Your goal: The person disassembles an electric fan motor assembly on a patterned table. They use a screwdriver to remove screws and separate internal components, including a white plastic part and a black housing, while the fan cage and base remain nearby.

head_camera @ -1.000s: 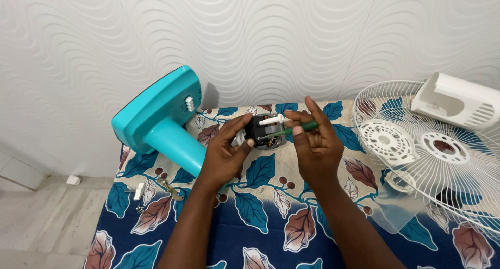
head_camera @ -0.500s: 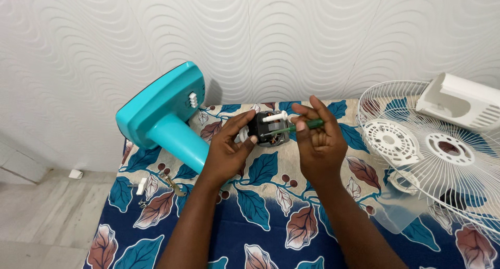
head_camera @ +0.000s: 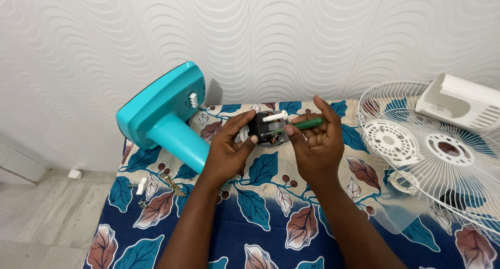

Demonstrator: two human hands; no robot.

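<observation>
Left hand [head_camera: 229, 146] grips motor [head_camera: 266, 129] above the leaf-print cloth [head_camera: 260, 206]; right hand [head_camera: 314, 144] pinches green screwdriver [head_camera: 304, 124], tip at motor. Teal stand [head_camera: 164, 118] left. Wire grille [head_camera: 442, 149] right, holding white housing [head_camera: 461, 102].

Fan parts spread on a cloth-covered table against a wall

The fan motor [head_camera: 268, 129] sits mid-table between the left hand [head_camera: 229, 149] and right hand [head_camera: 315, 144], a screwdriver [head_camera: 299, 126] reaching it from the right. The fan base [head_camera: 164, 120] lies to the left, small screws [head_camera: 141, 188] before it. The wire guard [head_camera: 432, 149] lies far right, the motor housing [head_camera: 461, 102] resting on its rear edge.
</observation>
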